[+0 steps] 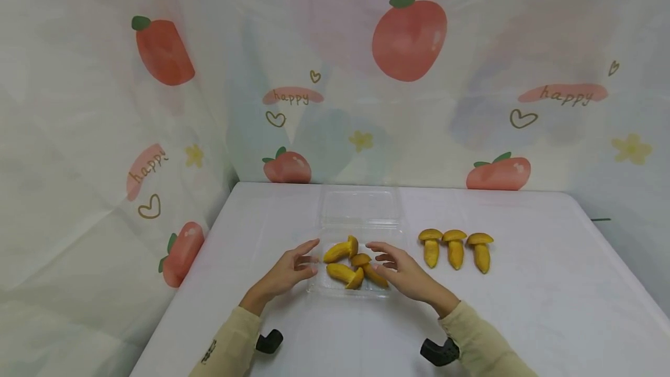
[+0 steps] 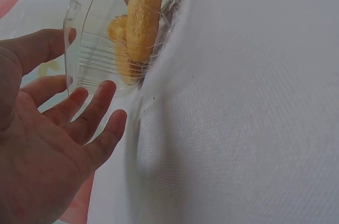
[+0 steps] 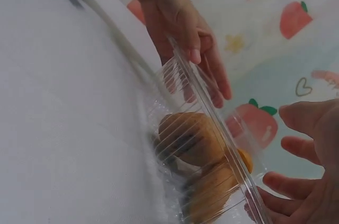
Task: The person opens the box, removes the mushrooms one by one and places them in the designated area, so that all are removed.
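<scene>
A clear plastic clamshell box [image 1: 324,291] stands on the table with its lid [image 1: 360,207] laid open toward the back. Inside it lie three yellow mushrooms with brown caps, among them one mushroom [image 1: 340,273] at the front left. My left hand [image 1: 285,272] is at the box's left side, fingers spread and slightly bent, the thumb near the rim [image 2: 71,49]. On the opposite side my right hand [image 1: 405,272] hovers by the right rim [image 3: 212,110], fingers loosely bent. Neither hand grips anything; whether fingertips touch the plastic is hard to tell.
Three more mushrooms [image 1: 455,249] lie in a row on the white table [image 1: 549,307], right of the box. A printed cloth [image 1: 335,34] hangs behind the table and along its left side. Black wrist mounts [image 1: 438,352] stick out from both sleeves.
</scene>
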Tool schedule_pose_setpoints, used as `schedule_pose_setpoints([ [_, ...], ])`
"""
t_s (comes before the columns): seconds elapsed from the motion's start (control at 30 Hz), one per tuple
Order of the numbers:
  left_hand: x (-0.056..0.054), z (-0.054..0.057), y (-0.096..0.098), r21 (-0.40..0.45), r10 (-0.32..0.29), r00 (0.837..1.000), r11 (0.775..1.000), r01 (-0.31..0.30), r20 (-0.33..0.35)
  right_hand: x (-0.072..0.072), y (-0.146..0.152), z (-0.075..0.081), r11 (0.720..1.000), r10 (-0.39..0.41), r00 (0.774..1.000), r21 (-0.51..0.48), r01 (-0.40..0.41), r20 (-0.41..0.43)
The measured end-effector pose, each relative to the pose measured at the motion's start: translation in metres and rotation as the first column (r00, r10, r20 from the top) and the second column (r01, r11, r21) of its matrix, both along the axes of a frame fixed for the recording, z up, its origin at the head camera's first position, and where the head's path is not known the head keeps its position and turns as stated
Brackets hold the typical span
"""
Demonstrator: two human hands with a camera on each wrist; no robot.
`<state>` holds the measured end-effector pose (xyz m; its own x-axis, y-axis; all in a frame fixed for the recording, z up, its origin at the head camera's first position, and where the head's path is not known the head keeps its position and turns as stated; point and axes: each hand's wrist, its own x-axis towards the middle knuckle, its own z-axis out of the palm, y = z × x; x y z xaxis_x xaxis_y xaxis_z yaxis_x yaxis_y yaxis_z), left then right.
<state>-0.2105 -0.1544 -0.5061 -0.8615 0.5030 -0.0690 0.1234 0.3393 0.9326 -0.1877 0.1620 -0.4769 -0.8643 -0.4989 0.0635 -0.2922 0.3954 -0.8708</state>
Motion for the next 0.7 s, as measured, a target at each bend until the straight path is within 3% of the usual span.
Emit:
schedule_pose_setpoints([
  [0.23,0.0004,0.0012,0.0013,-0.012,0.006,1.000,1.000,-0.006,-0.003,-0.0043,-0.0057,-0.0026,0.998,-0.011,0.999,0.058,0.008,0.049],
  [0.43,-0.0003,0.0016,0.0029,-0.029,0.002,1.000,1.000,-0.002,-0.003,-0.0050,-0.0089,-0.0074,0.992,-0.014,1.000,0.124,0.011,0.020],
  [0.7,0.0020,0.0049,0.0035,-0.024,0.020,1.000,1.000,-0.019,0.016,-0.0072,-0.0105,-0.0106,0.994,0.026,1.000,0.110,-0.025,-0.013],
])
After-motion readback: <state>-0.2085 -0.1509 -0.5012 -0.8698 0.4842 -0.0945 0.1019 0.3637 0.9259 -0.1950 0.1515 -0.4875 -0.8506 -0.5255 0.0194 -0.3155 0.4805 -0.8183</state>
